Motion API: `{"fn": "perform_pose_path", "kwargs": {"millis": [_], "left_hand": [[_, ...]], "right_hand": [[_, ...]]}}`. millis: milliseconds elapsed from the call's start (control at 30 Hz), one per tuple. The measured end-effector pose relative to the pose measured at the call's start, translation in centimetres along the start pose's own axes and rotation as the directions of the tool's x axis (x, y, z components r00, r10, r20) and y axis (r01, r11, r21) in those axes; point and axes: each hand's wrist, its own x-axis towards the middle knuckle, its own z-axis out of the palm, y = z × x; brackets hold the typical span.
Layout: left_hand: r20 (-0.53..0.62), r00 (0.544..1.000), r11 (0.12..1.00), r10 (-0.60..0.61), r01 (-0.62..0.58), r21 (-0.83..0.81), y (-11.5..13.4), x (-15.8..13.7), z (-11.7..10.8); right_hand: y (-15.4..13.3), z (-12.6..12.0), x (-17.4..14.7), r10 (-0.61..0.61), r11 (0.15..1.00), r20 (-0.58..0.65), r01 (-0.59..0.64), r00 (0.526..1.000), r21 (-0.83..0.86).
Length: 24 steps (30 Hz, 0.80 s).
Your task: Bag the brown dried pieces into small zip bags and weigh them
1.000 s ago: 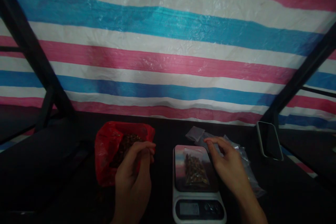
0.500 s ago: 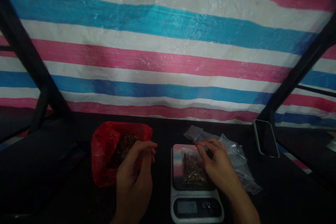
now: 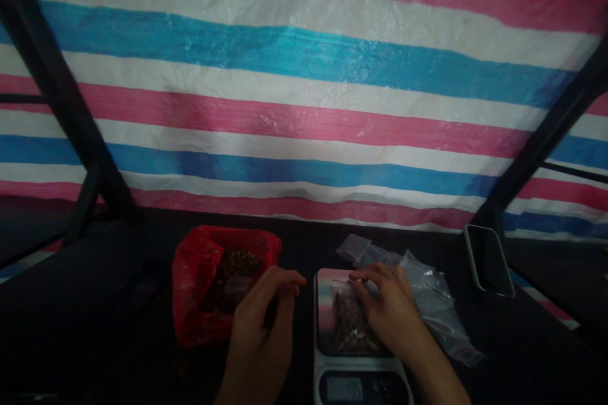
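Note:
A small clear plastic bag (image 3: 354,319) of dried brown bits lies on the plate of a digital scale (image 3: 327,342), whose display seems to read 105 or 10.5. At the bag's upper edge, the thumb and fingers of my right hand (image 3: 389,304) pinch the plastic. My left hand (image 3: 266,323) hovers left of the scale, loosely curved, with nothing visible in it. Behind it stands an open red plastic bag (image 3: 190,291) filled with similar brown bits (image 3: 237,262). A pale translucent piece (image 3: 237,288) rests among those bits, partly hidden by my left hand.
Several flat clear bags (image 3: 427,291) are spread right of the scale. A phone (image 3: 489,259) leans by a black support post (image 3: 536,152) at the right. Another dark post (image 3: 66,101) rises at the left. A striped plastic sheet (image 3: 304,120) hangs behind the black tabletop.
My left hand has moved right, away from the red bag, uncovering the translucent piece inside. My right hand stays at the bag on the scale. The whole view has shifted slightly.

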Motion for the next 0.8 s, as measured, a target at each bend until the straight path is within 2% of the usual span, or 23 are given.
{"fn": "perform_pose_path", "kwargs": {"millis": [167,267,333,400,467,567,700,800], "left_hand": [[0.057,0.998,1.000,-0.018,0.019,-0.017,-0.1,0.0,-0.1],[0.116,0.986,0.991,-0.117,0.124,-0.052,-0.4,-0.2,0.0],[0.225,0.946,0.958,-0.233,0.263,-0.114,-0.2,-0.3,0.2],[0.337,0.881,0.889,-0.332,0.411,-0.199,0.2,-0.3,0.6],[0.391,0.833,0.818,-0.392,0.510,-0.265,0.6,-0.2,0.9],[0.387,0.798,0.759,-0.462,0.581,-0.293,0.5,0.3,0.9],[0.418,0.748,0.706,-0.516,0.647,-0.286,-1.0,0.8,-0.1],[0.407,0.756,0.693,-0.513,0.644,-0.324,-2.0,1.0,-1.0]], "right_hand": [[0.1,0.1,-0.2,-0.050,0.999,-0.017,0.051,0.999,0.010],[-1.0,-0.4,-0.1,-0.042,0.990,-0.012,0.043,0.999,0.135],[-2.5,-0.8,0.0,-0.027,0.965,0.000,0.026,1.000,0.260],[-4.5,-1.0,0.0,-0.019,0.918,0.027,0.007,0.999,0.398],[-6.7,-1.0,-0.2,-0.031,0.847,0.064,-0.007,0.997,0.531],[-9.4,-0.6,-0.7,-0.076,0.763,0.118,-0.019,0.990,0.646],[-11.4,0.2,-1.0,-0.165,0.749,0.161,0.018,0.973,0.662],[-11.8,1.0,-1.1,-0.146,0.738,0.186,-0.018,0.972,0.674]]}}
